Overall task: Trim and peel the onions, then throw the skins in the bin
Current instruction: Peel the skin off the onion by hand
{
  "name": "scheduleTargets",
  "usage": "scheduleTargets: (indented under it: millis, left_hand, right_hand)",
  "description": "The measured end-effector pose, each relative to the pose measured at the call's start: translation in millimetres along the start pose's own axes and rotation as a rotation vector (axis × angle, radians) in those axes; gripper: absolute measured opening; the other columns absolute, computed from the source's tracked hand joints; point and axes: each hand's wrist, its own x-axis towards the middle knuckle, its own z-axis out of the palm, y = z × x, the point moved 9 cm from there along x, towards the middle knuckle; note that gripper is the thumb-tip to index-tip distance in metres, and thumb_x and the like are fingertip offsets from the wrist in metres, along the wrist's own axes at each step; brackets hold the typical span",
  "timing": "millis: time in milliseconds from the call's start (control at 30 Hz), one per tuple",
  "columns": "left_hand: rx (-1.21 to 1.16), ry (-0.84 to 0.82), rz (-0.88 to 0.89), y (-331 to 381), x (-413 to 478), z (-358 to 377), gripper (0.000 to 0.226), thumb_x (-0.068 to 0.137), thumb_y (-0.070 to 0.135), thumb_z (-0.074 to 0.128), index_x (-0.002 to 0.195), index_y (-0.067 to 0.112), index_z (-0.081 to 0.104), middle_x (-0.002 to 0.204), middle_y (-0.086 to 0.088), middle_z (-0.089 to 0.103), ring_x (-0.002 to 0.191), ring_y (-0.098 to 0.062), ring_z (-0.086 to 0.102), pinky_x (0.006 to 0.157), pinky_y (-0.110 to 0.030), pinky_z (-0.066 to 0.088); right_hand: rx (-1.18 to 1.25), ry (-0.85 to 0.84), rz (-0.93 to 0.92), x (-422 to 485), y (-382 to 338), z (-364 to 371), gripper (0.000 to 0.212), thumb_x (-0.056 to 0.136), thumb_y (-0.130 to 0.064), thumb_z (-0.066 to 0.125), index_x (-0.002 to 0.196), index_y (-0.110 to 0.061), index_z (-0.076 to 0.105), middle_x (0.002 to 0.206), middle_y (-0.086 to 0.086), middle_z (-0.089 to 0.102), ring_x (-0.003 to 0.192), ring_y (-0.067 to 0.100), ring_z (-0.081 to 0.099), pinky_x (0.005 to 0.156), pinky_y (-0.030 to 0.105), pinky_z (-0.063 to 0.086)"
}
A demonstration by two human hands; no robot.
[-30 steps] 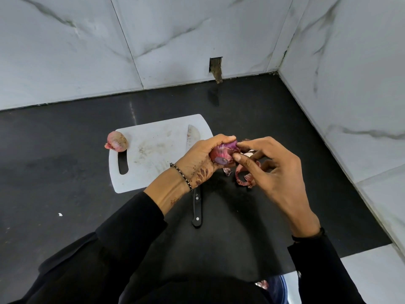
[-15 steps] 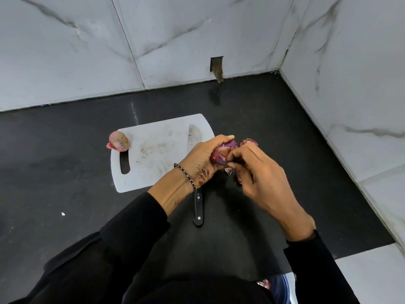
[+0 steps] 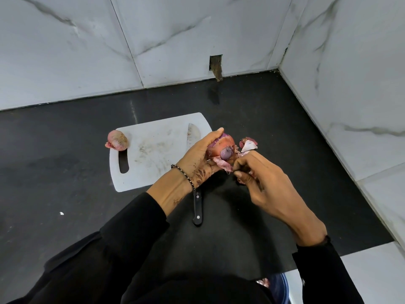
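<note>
Down and back toward the body comes the right hand (image 3: 269, 187), which half a second ago lay close against the onion (image 3: 221, 147); its move leaves the onion's purple cut end bare and facing the camera. The left hand (image 3: 197, 156) holds the onion just past the right edge of the cutting board (image 3: 153, 154), above the dark counter (image 3: 65, 172). Its fingers curl round the far side and its thumb lies along the top, with the wrist bent and the back of the hand turned to the camera. A beaded bracelet (image 3: 183, 174) sits on that wrist.

The right hand is lower and nearer, knuckles up and fingers curled in. Its fingertips pinch a strip of skin (image 3: 222, 164) that runs from under the onion to them. Both forearms reach forward in black sleeves.

Some loose skins (image 3: 248, 144) lie on the counter just beyond the onion. A second onion (image 3: 117, 140) rests at the board's far left corner, by the handle slot. The knife (image 3: 197, 209) lies with its blade on the board and its black handle on the counter, passing under the left wrist. Part of a blue bin (image 3: 279, 286) shows at the bottom edge.
</note>
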Motion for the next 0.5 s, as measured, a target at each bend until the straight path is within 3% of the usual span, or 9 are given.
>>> scheduleTargets:
  millis: [67,133,233,400,500]
  left_hand:
    - [0.012,0.0,0.0,-0.9,0.3,-3.1,0.05,0.087,0.039,0.067,0.126,0.01,0.055,0.117,-0.02,0.061,0.08,-0.027,0.07,0.053,-0.035,0.06]
    - [0.061,-0.006,0.005,-0.8,1.2,-5.8,0.046,0.088,0.041,0.063,0.125,0.015,0.056,0.115,-0.019,0.063,0.087,-0.031,0.068,0.06,-0.041,0.062]
    - [0.089,-0.005,0.003,-1.2,1.5,-8.5,0.036,0.091,0.037,0.063,0.121,0.018,0.058,0.11,-0.018,0.066,0.078,-0.034,0.072,0.065,-0.046,0.06]
    - [0.126,0.034,-0.037,-6.4,7.8,-15.5,0.058,0.081,0.046,0.073,0.128,0.015,0.054,0.111,-0.025,0.069,0.085,-0.039,0.073,0.075,-0.051,0.059]
    - [0.148,0.079,-0.025,-5.7,11.2,-22.9,0.057,0.078,0.049,0.075,0.121,0.016,0.057,0.104,-0.023,0.072,0.086,-0.038,0.073,0.072,-0.048,0.061]
  right_hand:
    - [-0.006,-0.011,0.008,-0.6,1.8,-0.9,0.021,0.096,-0.015,0.06,0.102,-0.035,0.053,0.098,-0.017,0.054,0.088,0.011,0.058,0.071,0.04,0.052]
    - [0.002,-0.021,0.017,-0.3,2.8,-2.5,0.023,0.095,-0.014,0.058,0.102,-0.035,0.053,0.098,-0.016,0.056,0.088,0.012,0.058,0.072,0.04,0.053]
    - [0.029,-0.019,0.042,-0.3,4.4,-5.5,0.021,0.094,-0.012,0.056,0.104,-0.031,0.055,0.099,-0.015,0.057,0.089,0.011,0.059,0.073,0.039,0.054]
    - [0.05,-0.001,0.08,-2.8,10.0,-6.6,0.021,0.097,-0.01,0.057,0.104,-0.03,0.054,0.096,-0.014,0.06,0.089,0.012,0.061,0.072,0.041,0.054]
    - [0.041,0.031,0.156,-4.5,17.2,-4.3,0.022,0.099,-0.01,0.056,0.103,-0.031,0.052,0.096,-0.015,0.06,0.088,0.009,0.06,0.072,0.043,0.054]
